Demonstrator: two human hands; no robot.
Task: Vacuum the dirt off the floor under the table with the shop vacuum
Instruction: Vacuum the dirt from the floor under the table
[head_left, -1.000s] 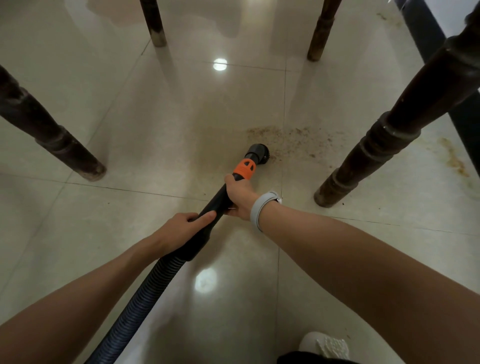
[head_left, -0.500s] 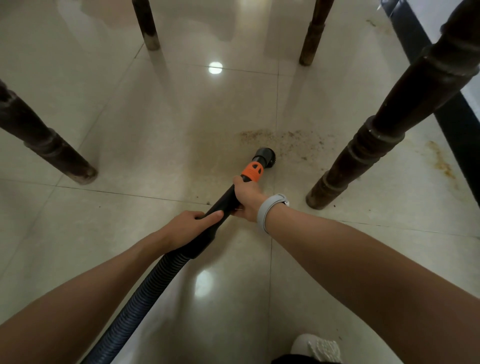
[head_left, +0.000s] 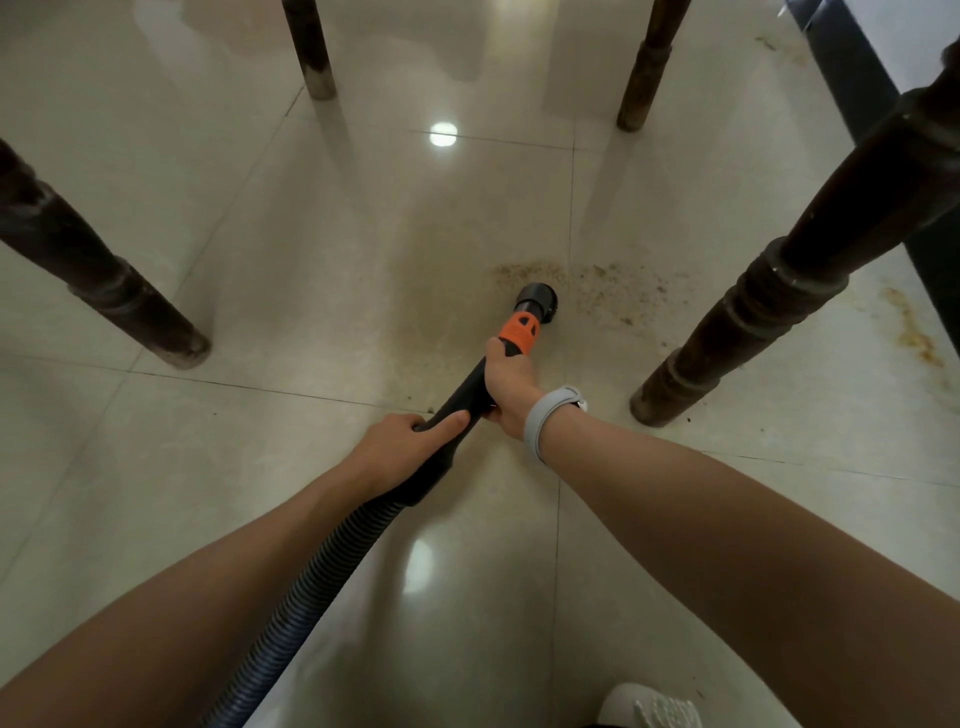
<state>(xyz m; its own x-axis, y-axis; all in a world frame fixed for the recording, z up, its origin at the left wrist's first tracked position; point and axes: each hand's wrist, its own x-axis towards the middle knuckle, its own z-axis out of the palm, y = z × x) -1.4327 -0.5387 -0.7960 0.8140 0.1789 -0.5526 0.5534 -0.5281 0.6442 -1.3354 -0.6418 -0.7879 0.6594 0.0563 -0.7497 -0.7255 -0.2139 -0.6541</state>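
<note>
while both hands are wrapped around the black wand, the right hand sits further forward, just behind the orange collar, and the left hand grips lower down where the wand meets the ribbed hose. neither hand is free; each is curled tight on the tube.

the wand's long axis runs from the lower left up toward the upper right, ending in the round nozzle, which rests on the tiled floor. the dirt lies as a scatter of brown crumbs touching the nozzle's far edge and spreading away to the right, toward the near right table leg. so the dirt sits ahead and to the right of both hands, roughly in line with the wand and a little to its right, and the right hand is the nearer one.

judging from this, the next stroke likely needs a push forward with a sweep rightward, stopping short of that leg. a rusty stain beyond the leg looks harder to lift.
</note>
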